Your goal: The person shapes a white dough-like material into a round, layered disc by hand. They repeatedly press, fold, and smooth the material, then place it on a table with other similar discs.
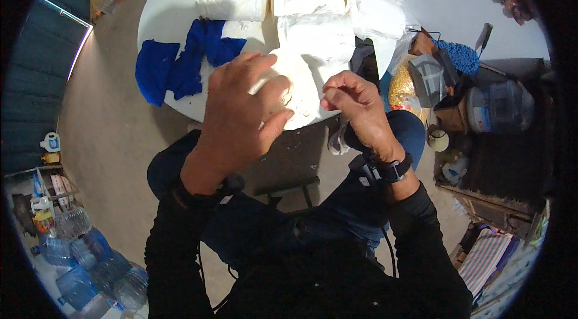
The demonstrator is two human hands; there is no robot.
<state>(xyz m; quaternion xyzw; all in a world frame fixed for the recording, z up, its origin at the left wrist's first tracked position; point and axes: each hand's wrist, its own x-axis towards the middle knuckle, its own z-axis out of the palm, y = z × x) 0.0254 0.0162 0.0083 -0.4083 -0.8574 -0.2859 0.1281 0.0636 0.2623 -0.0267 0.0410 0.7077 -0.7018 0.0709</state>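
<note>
My left hand is over the near edge of a round white table, its fingers spread and slightly bent. Beneath and beside its fingertips lies a bright white, soft-looking piece; glare hides what it is made of. To the right of that piece, my right hand is closed in a pinch, thumb against fingers. Whatever it may hold is too small to make out. Farther back, several white wrapped bundles sit in rows. Crumpled blue cloth lies left of them.
The round white table has its rim just above my knees. At the right are a bag of yellow grains, a blue mesh bundle and a large clear water jug. Several empty plastic bottles stand at the lower left.
</note>
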